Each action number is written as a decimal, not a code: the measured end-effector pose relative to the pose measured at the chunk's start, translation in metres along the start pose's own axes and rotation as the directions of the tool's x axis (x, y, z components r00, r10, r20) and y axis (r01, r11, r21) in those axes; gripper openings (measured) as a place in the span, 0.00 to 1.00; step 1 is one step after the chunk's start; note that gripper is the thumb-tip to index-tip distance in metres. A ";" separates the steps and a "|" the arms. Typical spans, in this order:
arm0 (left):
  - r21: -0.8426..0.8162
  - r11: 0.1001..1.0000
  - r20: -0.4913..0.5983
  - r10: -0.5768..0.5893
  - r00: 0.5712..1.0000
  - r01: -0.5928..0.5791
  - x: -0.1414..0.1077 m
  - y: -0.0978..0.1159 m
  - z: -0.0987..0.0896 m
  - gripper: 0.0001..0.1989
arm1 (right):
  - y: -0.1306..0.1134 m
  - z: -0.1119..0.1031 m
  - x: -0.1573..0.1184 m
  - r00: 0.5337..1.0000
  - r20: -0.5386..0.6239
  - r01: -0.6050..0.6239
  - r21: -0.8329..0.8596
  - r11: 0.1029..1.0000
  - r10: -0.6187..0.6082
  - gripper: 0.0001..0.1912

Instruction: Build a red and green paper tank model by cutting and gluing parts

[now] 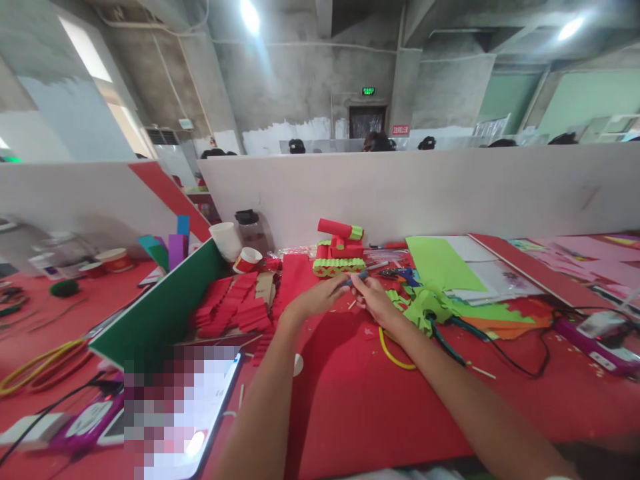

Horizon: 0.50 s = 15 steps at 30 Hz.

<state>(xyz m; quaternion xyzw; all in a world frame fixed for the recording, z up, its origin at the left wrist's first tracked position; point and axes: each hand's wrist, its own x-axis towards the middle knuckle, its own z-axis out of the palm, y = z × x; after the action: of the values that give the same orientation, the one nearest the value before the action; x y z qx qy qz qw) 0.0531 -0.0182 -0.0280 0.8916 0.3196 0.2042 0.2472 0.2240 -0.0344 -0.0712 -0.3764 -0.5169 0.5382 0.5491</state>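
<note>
My left hand [324, 296] and my right hand [374, 300] meet over the middle of the red table. Both are closed around a slim blue-grey pen-like stick [356, 278]. Fingers cover part of it, so its exact kind is unclear. Just beyond the hands stands a red and lime-green model tank [340, 250], its barrel tilted up to the left. It appears apart from my fingers. Crumpled lime-green paper [423, 308] lies right of my right hand, and a yellow cord [393, 353] loops beside that forearm.
Red strips [240, 303] lie at the left, beside a green divider board [160, 300]. A paper cup [247, 260] and a dark-lidded bottle [250, 230] stand behind. A lit phone or tablet [213, 393] rests front left. Green sheets [443, 263] and cables [520, 367] lie right.
</note>
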 end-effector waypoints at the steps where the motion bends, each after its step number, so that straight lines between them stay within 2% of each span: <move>1: -0.006 1.000 0.001 -0.003 1.000 0.003 0.000 0.001 0.000 0.19 | 0.002 0.001 0.000 1.000 -0.019 0.009 0.022 1.000 -0.009 0.24; 3: 0.008 0.999 0.009 -0.046 0.999 0.046 -0.002 0.000 -0.002 0.20 | 0.005 0.002 0.002 0.997 -0.071 0.045 0.051 0.998 -0.041 0.24; 5: 0.066 0.986 0.036 -0.157 0.987 0.154 -0.006 -0.006 -0.006 0.20 | 0.005 0.001 0.004 0.983 -0.159 0.100 0.072 0.992 -0.087 0.23; 7: 0.158 0.941 0.070 -0.313 0.947 0.299 -0.013 -0.015 -0.009 0.19 | 0.003 -0.002 0.006 0.955 -0.264 0.155 0.066 0.986 -0.133 0.23; 9: 0.224 0.893 0.122 -0.424 0.898 0.391 -0.019 -0.025 -0.010 0.17 | 0.000 -0.006 0.007 0.927 -0.336 0.189 0.030 0.982 -0.168 0.23; 12: 0.283 0.836 0.178 -0.528 0.830 0.471 -0.024 -0.036 -0.009 0.21 | -0.003 -0.010 0.008 0.915 -0.351 0.212 0.002 0.977 -0.198 0.23; 15: 0.333 0.792 0.185 -0.587 0.788 0.511 -0.024 -0.038 -0.009 0.22 | -0.004 -0.011 0.005 0.940 -0.290 0.190 0.003 0.982 -0.181 0.23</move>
<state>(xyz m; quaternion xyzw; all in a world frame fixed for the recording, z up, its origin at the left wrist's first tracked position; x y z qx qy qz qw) 0.0141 -0.0062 -0.0476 0.8027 0.5533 -0.0495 0.2168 0.2348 -0.0287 -0.0690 -0.3919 -0.4562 0.4316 0.6724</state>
